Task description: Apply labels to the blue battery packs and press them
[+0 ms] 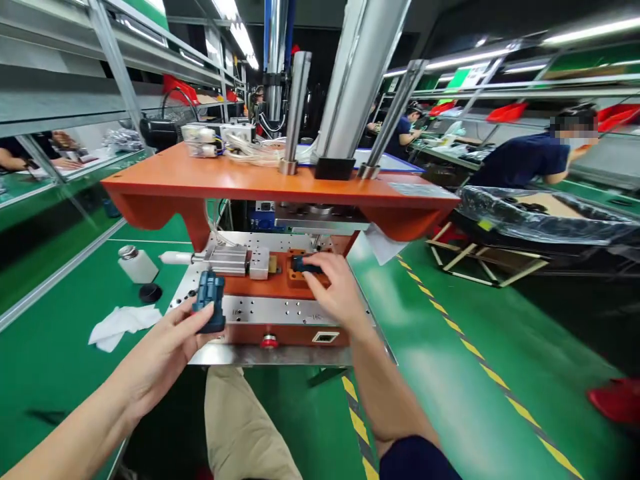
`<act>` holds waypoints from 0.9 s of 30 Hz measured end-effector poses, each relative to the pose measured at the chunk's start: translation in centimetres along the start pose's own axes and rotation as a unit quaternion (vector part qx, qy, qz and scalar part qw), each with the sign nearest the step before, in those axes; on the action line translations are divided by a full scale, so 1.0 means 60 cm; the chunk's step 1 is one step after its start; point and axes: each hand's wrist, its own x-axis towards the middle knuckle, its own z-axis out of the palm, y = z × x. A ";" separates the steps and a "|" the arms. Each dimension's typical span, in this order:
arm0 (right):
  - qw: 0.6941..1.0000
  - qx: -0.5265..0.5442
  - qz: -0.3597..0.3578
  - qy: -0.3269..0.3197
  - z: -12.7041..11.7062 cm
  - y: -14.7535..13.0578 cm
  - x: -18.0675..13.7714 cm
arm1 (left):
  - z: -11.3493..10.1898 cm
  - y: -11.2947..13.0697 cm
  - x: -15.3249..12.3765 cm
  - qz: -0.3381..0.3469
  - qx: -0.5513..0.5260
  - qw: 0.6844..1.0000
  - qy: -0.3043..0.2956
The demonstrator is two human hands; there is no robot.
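My left hand point(173, 350) holds a dark blue moulded plastic part point(211, 300) upright between thumb and fingers, in front of the press's left side. Under the orange press frame, my right hand point(336, 283) has its thumb and fingers closed around the end of a small dark plastic part point(301, 264). That part sits at an orange fixture block point(296, 275) on the machine bed. A silver pneumatic cylinder point(227, 260) with a metal block point(259, 263) lies left of the fixture. My right fingers partly hide the dark part.
A white bottle point(137, 265), a black cap point(150, 293) and a white cloth point(123, 325) lie on the green bench at left. A red button point(269, 342) is on the machine's front. The orange top plate point(240, 177) overhangs my hands. Co-workers sit at other benches.
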 end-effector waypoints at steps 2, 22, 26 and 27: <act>0.997 -0.044 0.009 -0.070 -0.030 0.056 0.029 | 0.031 0.004 0.026 0.041 0.111 0.993 -0.022; 0.945 0.047 0.233 0.224 -0.073 0.083 -0.178 | 0.242 0.001 0.242 0.327 0.608 0.704 -0.167; 0.911 0.097 0.323 0.238 -0.079 0.111 -0.214 | 0.246 -0.035 0.254 0.369 0.619 0.675 -0.160; 0.905 0.117 0.332 0.238 -0.076 0.117 -0.215 | 0.248 -0.042 0.251 0.377 0.627 0.665 -0.151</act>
